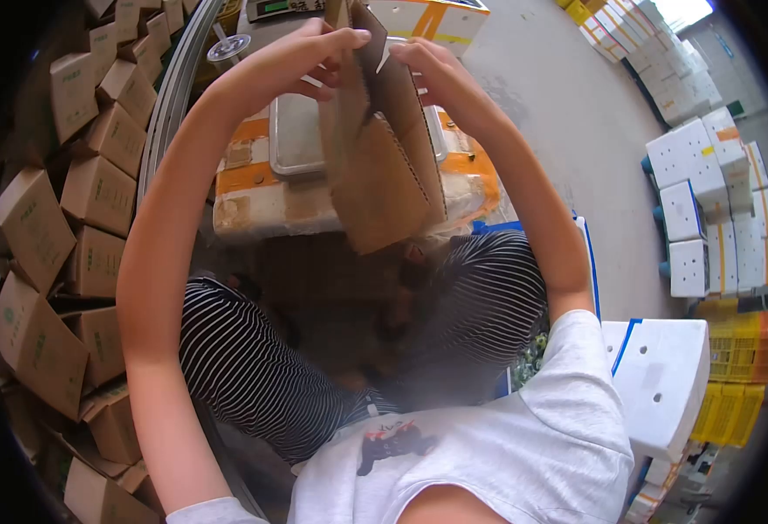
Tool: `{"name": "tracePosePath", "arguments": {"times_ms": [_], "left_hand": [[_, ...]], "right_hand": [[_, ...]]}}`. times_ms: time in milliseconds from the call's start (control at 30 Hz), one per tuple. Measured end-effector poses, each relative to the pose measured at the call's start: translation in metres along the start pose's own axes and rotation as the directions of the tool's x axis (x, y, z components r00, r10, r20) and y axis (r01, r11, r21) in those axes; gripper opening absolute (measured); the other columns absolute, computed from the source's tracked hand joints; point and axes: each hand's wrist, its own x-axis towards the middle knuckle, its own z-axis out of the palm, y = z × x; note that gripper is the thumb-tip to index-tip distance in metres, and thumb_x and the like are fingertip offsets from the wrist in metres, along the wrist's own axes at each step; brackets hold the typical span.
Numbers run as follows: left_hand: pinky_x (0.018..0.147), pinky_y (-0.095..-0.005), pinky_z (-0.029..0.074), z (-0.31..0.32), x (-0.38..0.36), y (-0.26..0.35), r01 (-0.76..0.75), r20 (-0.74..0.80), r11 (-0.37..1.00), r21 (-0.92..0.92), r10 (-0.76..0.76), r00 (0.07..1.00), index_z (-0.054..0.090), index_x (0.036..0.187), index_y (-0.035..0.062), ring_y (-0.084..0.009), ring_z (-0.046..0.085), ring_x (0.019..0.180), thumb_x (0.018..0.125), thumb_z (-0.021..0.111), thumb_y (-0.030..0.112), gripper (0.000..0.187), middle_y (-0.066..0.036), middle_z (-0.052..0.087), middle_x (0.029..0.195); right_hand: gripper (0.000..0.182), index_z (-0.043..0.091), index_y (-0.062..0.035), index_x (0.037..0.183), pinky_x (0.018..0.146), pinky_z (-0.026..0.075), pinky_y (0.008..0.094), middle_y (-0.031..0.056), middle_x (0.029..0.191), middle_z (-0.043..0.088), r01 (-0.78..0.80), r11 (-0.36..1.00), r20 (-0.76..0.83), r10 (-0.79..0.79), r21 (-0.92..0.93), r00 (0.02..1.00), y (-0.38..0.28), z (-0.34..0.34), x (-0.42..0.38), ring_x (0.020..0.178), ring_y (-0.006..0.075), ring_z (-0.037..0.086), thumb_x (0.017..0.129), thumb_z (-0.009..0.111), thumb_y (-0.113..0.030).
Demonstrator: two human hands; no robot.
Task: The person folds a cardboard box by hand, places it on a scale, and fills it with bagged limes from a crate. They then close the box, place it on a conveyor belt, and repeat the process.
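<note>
A brown cardboard box [375,179], partly unfolded with its corrugated edges showing, stands tilted between my hands. My left hand [309,59] grips its upper left side, thumb over the edge and other fingers partly spread against the panel. On the opposite side, my right hand [440,77] pinches the upper right edge with thumb and fingers. Behind and below the carton is a metal tray [295,144], which it partly covers. That tray sits on a white foam box [253,214] bound with orange tape.
Many closed cardboard boxes [96,196] are heaped to the left beyond a metal rail [167,113]. A lidded plastic cup [228,51] and a scale display [272,7] are at the top. White foam boxes [663,371] and yellow crates [733,410] stand right.
</note>
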Motion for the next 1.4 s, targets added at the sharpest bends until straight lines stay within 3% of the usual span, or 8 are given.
{"name": "tracePosePath", "arguments": {"times_ms": [267,400,633,800,900,1067,1167,1400], "left_hand": [[0.076,-0.0292,0.049,-0.064,0.009,0.002,-0.291,0.003,0.817,0.498,0.333,0.943,0.065,0.109,-0.0004,-0.0128,0.064,0.085,0.095,0.056,0.021,0.027,-0.005,0.069,0.094],[0.076,-0.0321,0.051,-0.029,0.011,0.005,-0.13,-0.179,0.537,0.833,0.486,0.856,0.066,0.107,0.0073,-0.0214,0.066,0.082,0.095,0.053,0.016,0.019,-0.009,0.07,0.094],[0.077,-0.0303,0.045,0.006,0.038,0.01,-0.655,-0.192,0.534,0.535,0.831,0.521,0.064,0.095,0.0046,-0.0185,0.063,0.082,0.09,0.057,0.011,0.011,-0.006,0.067,0.089],[0.092,-0.034,0.031,0.017,0.048,-0.003,-0.655,0.207,0.368,0.66,0.749,0.629,0.061,0.08,0.0067,-0.0196,0.058,0.084,0.084,0.059,0.007,0.004,-0.007,0.062,0.082],[0.097,-0.0341,0.029,0.011,0.045,-0.003,-0.669,0.297,0.332,0.665,0.704,0.645,0.066,0.082,0.0081,-0.0208,0.057,0.083,0.084,0.06,0.008,0.006,-0.007,0.064,0.083],[0.101,-0.0363,0.034,-0.004,0.05,0.005,-0.674,0.3,0.509,0.536,0.631,0.715,0.071,0.098,0.0079,-0.0164,0.062,0.096,0.091,0.059,0.022,0.02,-0.006,0.068,0.096],[0.098,-0.0378,0.041,-0.032,0.035,0.035,-0.561,-0.004,0.824,-0.08,0.562,0.827,0.07,0.102,0.0061,-0.015,0.061,0.105,0.097,0.053,0.033,0.032,-0.007,0.069,0.105],[0.103,-0.039,0.042,-0.084,0.004,0.018,-0.308,0.181,0.795,0.522,0.25,0.951,0.048,0.137,0.0067,-0.0257,0.055,0.119,0.085,0.057,0.066,0.079,-0.012,0.053,0.134]], "right_hand": [[0.021,0.067,-0.0011,0.091,0.067,0.049,0.0331,0.0062,0.083,0.062,0.237,0.742,-0.292,-0.506,-0.627,0.811,-0.01,-0.011,-0.005,0.067,0.0168,0.057,0.081,0.056,-0.016],[0.019,0.066,0.0027,0.083,0.073,0.049,0.0327,0.0087,0.08,0.06,0.323,0.722,-0.244,-0.561,-0.612,0.791,-0.016,-0.004,-0.005,0.071,0.023,0.058,0.08,0.054,-0.011],[0.021,0.063,0.006,0.076,0.075,0.048,0.0342,0.0125,0.085,0.062,0.418,0.786,-0.023,-0.48,-0.456,0.877,-0.026,-0.003,-0.001,0.077,0.0257,0.062,0.079,0.045,-0.002],[0.03,0.066,0.0017,0.098,0.09,0.045,0.0375,0.0127,0.106,0.063,0.218,0.723,-0.1,-0.369,-0.656,0.924,-0.019,-0.009,0.004,0.1,0.0283,0.061,0.083,0.044,-0.011],[0.036,0.06,-0.002,0.114,0.095,0.043,0.0406,0.0121,0.115,0.06,0.461,0.295,-0.01,-0.85,-0.837,0.526,-0.017,-0.009,0.019,0.109,0.0289,0.057,0.085,0.043,-0.016],[0.02,0.055,-0.0015,0.101,0.088,0.044,0.0361,0.01,0.103,0.06,0.562,0.698,-0.11,-0.665,-0.445,0.739,-0.001,-0.009,0.04,0.094,0.0231,0.057,0.089,0.045,-0.015],[0.014,0.054,-0.001,0.085,0.08,0.045,0.0326,0.0089,0.092,0.06,0.519,0.749,-0.164,-0.621,-0.413,0.766,0.011,-0.015,0.054,0.083,0.0198,0.055,0.09,0.052,-0.014],[0.02,0.058,-0.001,0.082,0.074,0.045,0.0325,0.0102,0.087,0.061,0.414,0.791,-0.125,-0.515,-0.451,0.848,0.024,-0.004,0.066,0.08,0.0202,0.056,0.09,0.06,-0.019]]}}
